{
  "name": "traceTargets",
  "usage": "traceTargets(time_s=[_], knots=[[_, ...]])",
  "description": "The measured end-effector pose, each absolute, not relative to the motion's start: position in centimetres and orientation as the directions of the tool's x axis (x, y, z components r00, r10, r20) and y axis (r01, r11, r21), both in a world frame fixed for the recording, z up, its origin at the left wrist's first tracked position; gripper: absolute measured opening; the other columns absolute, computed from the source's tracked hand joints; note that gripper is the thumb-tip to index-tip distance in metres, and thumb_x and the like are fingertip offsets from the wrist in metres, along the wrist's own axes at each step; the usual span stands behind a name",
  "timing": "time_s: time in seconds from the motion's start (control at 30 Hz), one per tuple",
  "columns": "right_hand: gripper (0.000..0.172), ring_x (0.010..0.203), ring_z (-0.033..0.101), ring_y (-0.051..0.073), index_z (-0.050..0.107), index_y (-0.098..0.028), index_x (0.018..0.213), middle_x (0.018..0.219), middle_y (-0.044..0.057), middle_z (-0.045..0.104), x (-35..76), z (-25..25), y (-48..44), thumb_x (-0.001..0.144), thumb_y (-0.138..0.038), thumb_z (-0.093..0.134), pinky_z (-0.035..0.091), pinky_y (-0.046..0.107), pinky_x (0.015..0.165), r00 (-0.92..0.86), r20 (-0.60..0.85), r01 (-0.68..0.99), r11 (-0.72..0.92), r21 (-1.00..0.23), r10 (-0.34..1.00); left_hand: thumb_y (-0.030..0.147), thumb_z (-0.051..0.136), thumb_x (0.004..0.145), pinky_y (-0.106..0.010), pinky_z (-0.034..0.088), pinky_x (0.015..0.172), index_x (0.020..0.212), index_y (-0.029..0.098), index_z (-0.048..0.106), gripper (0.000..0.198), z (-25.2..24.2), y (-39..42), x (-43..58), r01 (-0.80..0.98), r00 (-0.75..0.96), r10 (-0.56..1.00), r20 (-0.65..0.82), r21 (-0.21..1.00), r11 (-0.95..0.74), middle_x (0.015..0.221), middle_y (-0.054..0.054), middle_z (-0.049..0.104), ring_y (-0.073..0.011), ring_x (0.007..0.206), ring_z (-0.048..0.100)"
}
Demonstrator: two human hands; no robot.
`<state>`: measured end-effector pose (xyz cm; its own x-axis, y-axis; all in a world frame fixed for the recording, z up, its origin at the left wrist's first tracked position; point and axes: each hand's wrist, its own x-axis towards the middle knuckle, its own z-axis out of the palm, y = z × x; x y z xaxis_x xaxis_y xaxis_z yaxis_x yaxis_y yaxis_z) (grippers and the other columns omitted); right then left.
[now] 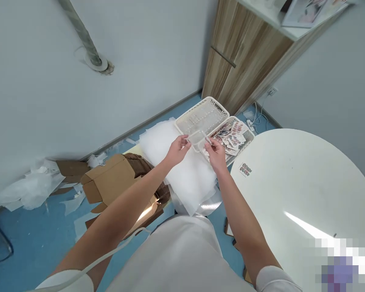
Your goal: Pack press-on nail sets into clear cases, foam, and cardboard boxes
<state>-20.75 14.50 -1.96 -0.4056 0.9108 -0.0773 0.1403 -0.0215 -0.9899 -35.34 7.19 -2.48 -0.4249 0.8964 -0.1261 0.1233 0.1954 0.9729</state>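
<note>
From where I stand, the person's left hand (178,151) has its thumb and forefinger drawn close together, pinching the left edge of a clear plastic case (197,138). The right hand (216,154) grips the case's right side, its thumb and fingertips nearly meeting on the see-through edge; exactly how the other fingers sit I can't tell. The case is up between the two hands, above the near ends of two baskets set side by side. The left basket (179,121) has clear plastic pieces in it, and the right basket (243,126) is heaped with printed cards (235,140), just beyond the right hand. Soft white padding (158,142) lies under and to the left of the hands. One small card (245,169) lies on the round white worktop (295,174) to the right, close to its left edge. An open cardboard box (115,180) is on the near left, beside the padding.
</note>
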Motion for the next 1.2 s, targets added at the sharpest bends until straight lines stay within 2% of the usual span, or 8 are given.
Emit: traceTargets(time_s=[0.13,0.33,0.57,0.77,0.83,0.9,1.03,1.2], knots=[[0.045,0.073,0.056,0.013,0.054,-0.021,0.108,0.098,0.005,0.061,-17.6,0.4,8.7,0.070,-0.045,0.054,0.045,0.029,0.068,-0.316,-0.105,0.140,-0.063,-0.988,0.943,0.040,0.061,0.068,-0.031,0.043,0.074,0.090,0.016,0.054,0.033,-0.6,1.4,-32.3,-0.216,-0.344,0.911,-0.229,0.963,0.160,0.083,-0.006,0.063,-0.0147,0.077,0.059],[0.038,0.070,0.058,0.013,0.056,-0.022,0.101,0.095,0.004,0.060,-12.1,2.4,0.4,0.071,-0.045,0.055,0.046,0.030,0.070,-0.267,-0.165,0.082,-0.148,-0.986,0.950,0.038,0.068,0.062,-0.031,0.044,0.075,0.080,0.016,0.054,0.031,0.4,-5.5,-27.7,-0.422,-0.160,0.922,-0.354,0.868,0.260,0.080,-0.004,0.065,-0.0132,0.072,0.061],[0.035,0.077,0.060,0.016,0.059,-0.021,0.092,0.089,0.005,0.063,-4.8,3.9,-4.8,0.068,-0.045,0.060,0.047,0.032,0.072,-0.171,-0.284,0.022,-0.284,-0.958,0.944,0.038,0.067,0.063,-0.030,0.044,0.075,0.081,0.016,0.055,0.031,1.1,-7.0,-23.3,-0.402,0.026,0.941,-0.336,0.859,0.318,0.073,-0.002,0.063,-0.0124,0.069,0.060],[0.048,0.073,0.061,0.016,0.046,-0.023,0.100,0.087,0.003,0.062,0.1,2.8,-7.7,0.061,-0.042,0.066,0.049,0.033,0.068,-0.020,-0.304,-0.113,-0.305,-0.946,0.952,0.039,0.067,0.062,-0.031,0.044,0.074,0.077,0.017,0.052,0.031,1.3,-7.6,-16.4,-0.329,0.202,0.913,-0.355,0.853,0.404,0.074,-0.003,0.064,-0.0156,0.075,0.061],[0.045,0.069,0.060,0.015,0.046,-0.023,0.097,0.083,0.001,0.061,1.9,2.1,-8.1,0.061,-0.041,0.066,0.048,0.033,0.069,0.096,-0.265,-0.125,-0.252,-0.960,0.959,0.038,0.067,0.062,-0.029,0.043,0.072,0.081,0.017,0.053,0.032,1.1,-7.8,-14.2,-0.226,0.295,0.883,-0.366,0.871,0.436,0.079,-0.004,0.064,-0.0166,0.079,0.061],[0.040,0.066,0.058,0.013,0.049,-0.022,0.094,0.081,0.001,0.059,4.3,1.8,-8.3,0.063,-0.040,0.064,0.048,0.033,0.070,0.158,-0.234,-0.122,-0.216,-0.969,0.959,0.038,0.068,0.062,-0.027,0.042,0.068,0.090,0.018,0.053,0.037,0.9,-7.5,-12.2,-0.140,0.310,0.875,-0.371,0.893,0.428,0.085,-0.005,0.064,-0.0164,0.081,0.060],[0.037,0.065,0.054,0.011,0.056,-0.022,0.095,0.086,0.003,0.060,9.7,2.1,-8.2,0.065,-0.042,0.061,0.046,0.031,0.067,0.150,-0.217,-0.067,-0.209,-0.975,0.965,0.043,0.063,0.066,-0.028,0.041,0.066,0.105,0.021,0.051,0.046,1.1,-5.4,-8.2,-0.045,0.283,0.891,-0.355,0.923,0.382,0.085,-0.004,0.063,-0.0167,0.080,0.059],[0.036,0.072,0.053,0.013,0.061,-0.021,0.095,0.087,0.004,0.063,15.3,2.2,-7.0,0.067,-0.043,0.058,0.044,0.030,0.068,0.117,-0.212,0.016,-0.215,-0.977,0.970,0.044,0.065,0.063,-0.029,0.041,0.067,0.078,0.017,0.061,0.032,0.9,-3.8,-2.6,0.027,0.413,0.857,-0.309,0.945,0.327,0.073,-0.005,0.064,-0.0152,0.068,0.057]])
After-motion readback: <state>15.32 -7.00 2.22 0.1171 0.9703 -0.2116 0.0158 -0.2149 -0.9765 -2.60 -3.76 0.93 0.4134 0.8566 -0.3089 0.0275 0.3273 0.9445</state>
